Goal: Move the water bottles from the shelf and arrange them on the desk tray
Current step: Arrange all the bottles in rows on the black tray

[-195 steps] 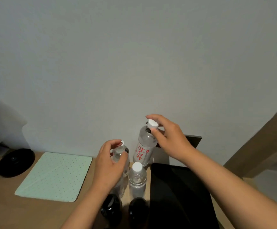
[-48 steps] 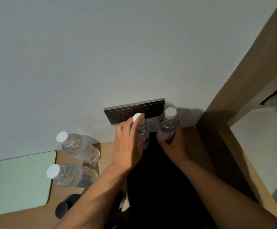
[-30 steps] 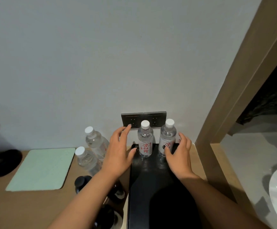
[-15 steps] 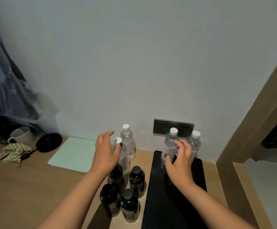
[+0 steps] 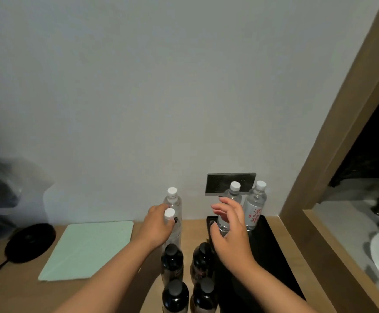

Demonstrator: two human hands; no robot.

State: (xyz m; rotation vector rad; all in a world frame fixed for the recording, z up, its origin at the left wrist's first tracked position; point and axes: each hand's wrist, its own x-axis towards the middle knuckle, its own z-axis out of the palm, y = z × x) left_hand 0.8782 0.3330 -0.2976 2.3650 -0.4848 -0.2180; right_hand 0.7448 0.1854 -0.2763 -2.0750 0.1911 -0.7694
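While our left hand (image 5: 159,227) grips the near clear bottle (image 5: 171,224) and our right hand (image 5: 230,231) hovers open, lifting could topple the dark bottles (image 5: 172,263) crowded beside.

Likely a hotel room: wooden tabletop (image 5: 116,290) against a plain wall, black tray (image 5: 274,256) with bottled water (image 5: 255,206), wall sockets (image 5: 220,184).

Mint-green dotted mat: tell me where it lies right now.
In the head view the mint-green dotted mat lies flat on the wooden desk, left of the left hand, beside a round black base.
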